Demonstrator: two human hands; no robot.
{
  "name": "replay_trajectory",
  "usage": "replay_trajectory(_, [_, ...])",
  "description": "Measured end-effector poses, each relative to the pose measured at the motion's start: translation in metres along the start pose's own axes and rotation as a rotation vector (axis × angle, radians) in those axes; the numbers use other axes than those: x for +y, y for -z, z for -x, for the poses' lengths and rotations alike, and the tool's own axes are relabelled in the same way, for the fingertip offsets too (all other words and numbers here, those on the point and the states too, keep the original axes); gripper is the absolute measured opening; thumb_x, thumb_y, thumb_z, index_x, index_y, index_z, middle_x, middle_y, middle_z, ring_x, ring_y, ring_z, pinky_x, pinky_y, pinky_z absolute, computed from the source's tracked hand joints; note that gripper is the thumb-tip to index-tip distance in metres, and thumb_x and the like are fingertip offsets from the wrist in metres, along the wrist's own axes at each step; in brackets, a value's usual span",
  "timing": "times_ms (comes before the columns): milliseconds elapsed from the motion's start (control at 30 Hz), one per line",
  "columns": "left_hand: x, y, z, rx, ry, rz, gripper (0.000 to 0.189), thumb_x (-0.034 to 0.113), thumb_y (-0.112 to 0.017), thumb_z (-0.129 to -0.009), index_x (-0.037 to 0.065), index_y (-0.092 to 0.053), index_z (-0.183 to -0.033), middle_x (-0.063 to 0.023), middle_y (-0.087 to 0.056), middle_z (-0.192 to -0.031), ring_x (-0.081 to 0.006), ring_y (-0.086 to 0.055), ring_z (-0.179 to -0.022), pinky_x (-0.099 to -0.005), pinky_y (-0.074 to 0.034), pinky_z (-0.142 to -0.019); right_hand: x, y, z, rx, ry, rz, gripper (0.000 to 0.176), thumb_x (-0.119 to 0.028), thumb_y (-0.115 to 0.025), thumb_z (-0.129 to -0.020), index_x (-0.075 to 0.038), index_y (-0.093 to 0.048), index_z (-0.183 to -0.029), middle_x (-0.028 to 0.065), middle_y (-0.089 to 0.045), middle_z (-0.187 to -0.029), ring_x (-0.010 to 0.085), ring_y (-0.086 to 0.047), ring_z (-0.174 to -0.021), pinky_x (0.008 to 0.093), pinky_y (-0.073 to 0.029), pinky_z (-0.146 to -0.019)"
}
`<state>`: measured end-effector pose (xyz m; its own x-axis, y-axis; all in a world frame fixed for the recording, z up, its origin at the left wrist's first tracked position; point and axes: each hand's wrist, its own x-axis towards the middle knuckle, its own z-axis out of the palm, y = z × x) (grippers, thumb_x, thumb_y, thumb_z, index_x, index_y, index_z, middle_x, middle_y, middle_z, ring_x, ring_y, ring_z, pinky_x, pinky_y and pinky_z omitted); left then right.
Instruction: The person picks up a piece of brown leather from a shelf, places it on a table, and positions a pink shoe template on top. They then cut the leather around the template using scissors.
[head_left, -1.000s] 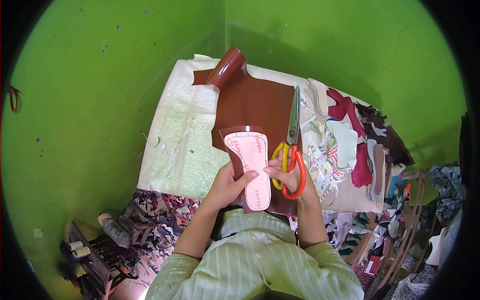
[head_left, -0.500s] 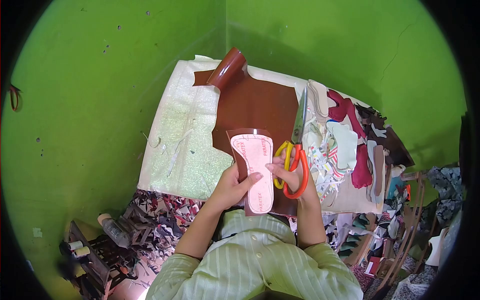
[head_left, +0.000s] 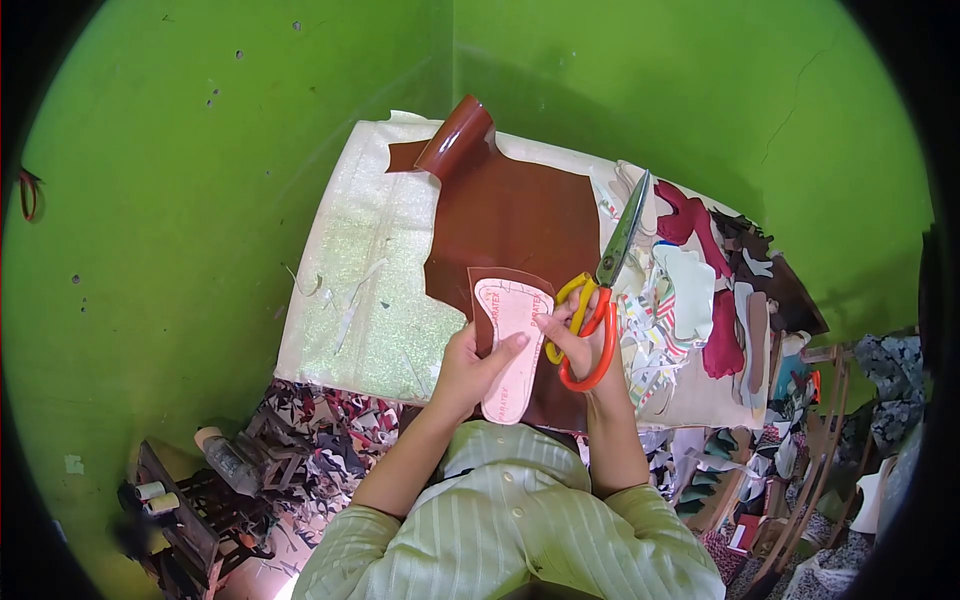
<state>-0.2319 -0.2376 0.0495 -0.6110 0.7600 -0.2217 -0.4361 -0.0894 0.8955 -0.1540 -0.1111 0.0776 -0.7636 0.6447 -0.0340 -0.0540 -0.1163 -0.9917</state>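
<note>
A pink insole (head_left: 511,345) printed PARATEX lies against a piece of brown glossy sheet (head_left: 484,318), whose edge shows past the insole's top and left side. My left hand (head_left: 473,368) is closed on the two together, thumb across the insole's face. Hooked in my right hand (head_left: 588,352) are scissors (head_left: 618,245) with one yellow and one orange handle, blades pointing up and to the right. The right thumb also presses on the insole's right edge. Beyond my hands, a larger brown sheet (head_left: 515,225) is spread out, its far corner rolled up.
Pale shimmering material (head_left: 350,280) covers the work surface on the left. On the right are striped scraps (head_left: 655,345), a white cut piece (head_left: 686,290) and dark red pieces (head_left: 722,335). Scraps (head_left: 330,430) are heaped below the left edge. Green walls (head_left: 250,200) stand behind.
The insole and its brown backing have tilted, their top shifting right and slightly down. The scissors' blades have swung to the right, and my right hand has turned with them.
</note>
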Motion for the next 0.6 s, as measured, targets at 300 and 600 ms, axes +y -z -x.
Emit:
replay_trajectory(300, [0.018, 0.002, -0.01, 0.013, 0.036, 0.115, 0.027, 0.007, -0.06, -0.08, -0.001, -0.052, -0.105, -0.0068, -0.061, -0.094, -0.012, -0.059, -0.082, -0.0254, -0.048, -0.072, 0.003, -0.003, -0.003, -0.028, -0.012, 0.069, 0.032, -0.001, -0.067, -0.069, -0.007, -0.039, -0.084, 0.0002, -0.046, -0.068, 0.0068, -0.046, -0.06, 0.0196, -0.037, -0.055])
replay_trajectory(600, [0.025, 0.008, -0.014, 0.112, -0.042, 0.17, 0.021, 0.009, -0.063, -0.079, 0.0, -0.057, -0.096, -0.0071, -0.062, -0.086, -0.0112, -0.06, -0.073, -0.0249, -0.049, -0.064, 0.001, 0.0, 0.007, -0.127, -0.106, 0.068, 0.021, -0.008, -0.06, -0.077, -0.006, -0.04, -0.084, 0.0022, -0.048, -0.063, 0.0081, -0.046, -0.052, 0.02, -0.037, -0.046])
